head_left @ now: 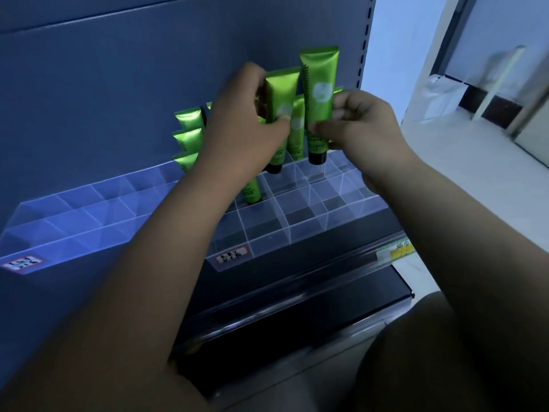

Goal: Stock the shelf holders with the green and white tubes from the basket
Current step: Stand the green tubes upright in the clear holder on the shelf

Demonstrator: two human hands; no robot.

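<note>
On my feed, each hand carries one tube above the holder (300, 230) at the right end of the shelf (297, 281). The left hand (243, 129) has thumb and fingers curled round the left tube (280, 93). The right hand (356, 126) pinches the right tube (320, 81) at mid-body between thumb and curled fingers.

Both tubes stand nearly upright, crimp up and black cap down, with the long axis pointing into the cells. The left tube's cap hangs just over the holder's back rows, lower than the right one's, so I judge the left hand nearer to seating. The right tube's cap hovers above the cells by the back right corner, clear of the rim.

Other tubes (187, 135) stand along the back, left of the hands, and one sits in a cell under the left wrist. I cannot tell which exact cell each cap is over, because the clear walls blur together. The basket is out of view.
</note>
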